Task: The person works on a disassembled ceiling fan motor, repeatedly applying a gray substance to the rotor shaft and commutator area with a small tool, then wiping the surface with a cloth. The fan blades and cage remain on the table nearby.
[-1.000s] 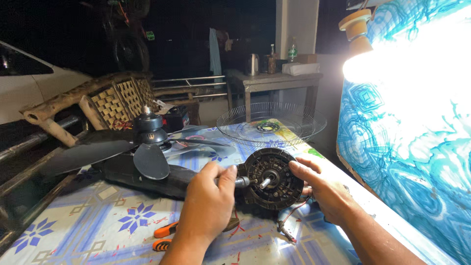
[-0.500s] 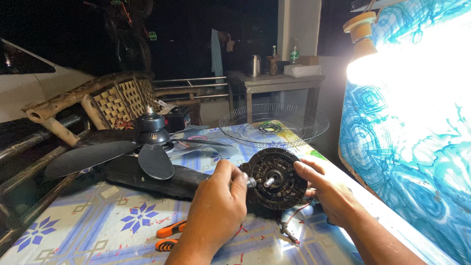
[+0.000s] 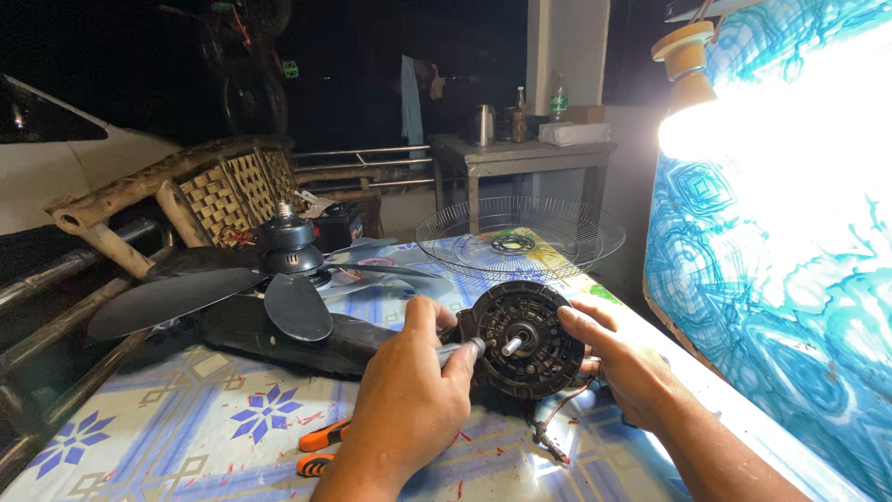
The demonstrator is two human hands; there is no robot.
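A round black fan motor (image 3: 520,340) with a metal shaft at its centre stands on edge on the table. My right hand (image 3: 618,361) grips its right rim, fingers spread over the housing. My left hand (image 3: 413,395) is closed around a slim grey tool handle (image 3: 462,350) whose tip meets the motor's left side near the shaft. Red and dark wires (image 3: 555,426) trail from the motor's underside onto the tablecloth.
Black fan blades (image 3: 232,293) and a dark stand lie to the left. A wire fan guard (image 3: 520,237) rests at the table's far end. Orange-handled pliers (image 3: 321,446) lie near my left wrist. A blue patterned cloth (image 3: 771,307) hangs at the right, a bamboo chair (image 3: 177,200) behind left.
My left hand has shifted slightly right, bringing the tool tip closer to the motor's shaft. The right hand keeps its hold on the motor.
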